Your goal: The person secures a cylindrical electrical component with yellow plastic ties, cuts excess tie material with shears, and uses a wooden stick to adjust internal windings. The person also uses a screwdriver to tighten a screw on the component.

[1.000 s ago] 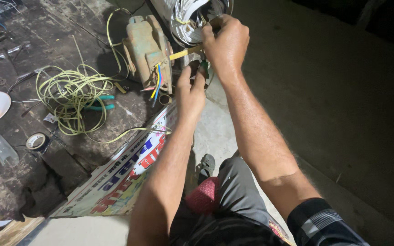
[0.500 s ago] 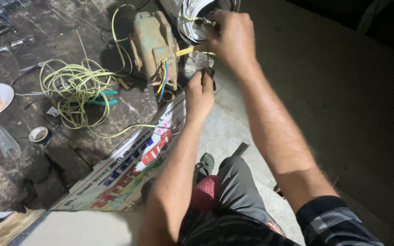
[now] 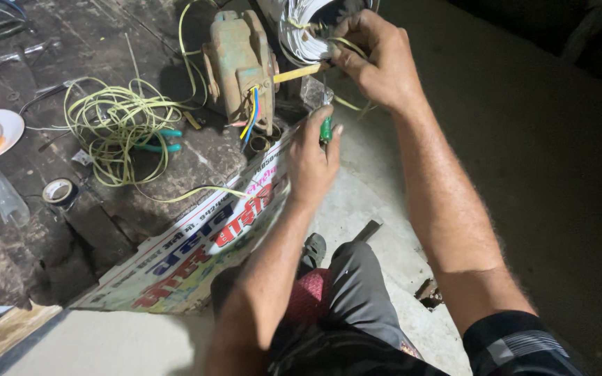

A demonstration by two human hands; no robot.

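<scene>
- Nearest the camera, the person's bent knee in grey trousers [image 3: 364, 292] shows over a red patterned cloth [image 3: 311, 296], with a dark sandal [image 3: 313, 247] just beyond.
- A printed banner sheet [image 3: 196, 251] lies flat on the floor under the left forearm.
- The left hand [image 3: 313, 159] is curled shut around a green-handled screwdriver [image 3: 326, 129], the handle held upright between thumb and fingers; the shaft points up toward the winding.
- To the left, a roll of black tape [image 3: 58, 191] sits on the dark, grimy work surface [image 3: 29, 244], near a loose coil of pale yellow wire [image 3: 116, 122].
- Green-handled pliers [image 3: 161, 139] lie at the edge of that coil.
- A white plate [image 3: 8, 132] sits at the far left edge.
- A worn greenish motor housing [image 3: 235, 63] stands farther back, with blue, yellow and red leads [image 3: 251, 118] hanging down its front.
- The right hand [image 3: 377, 59] is farthest, fingers bent and pinching thin yellow wire at the white winding [image 3: 304, 35], just right of the housing.
- A yellow sleeve piece [image 3: 299, 72] runs between the housing and the right hand.
</scene>
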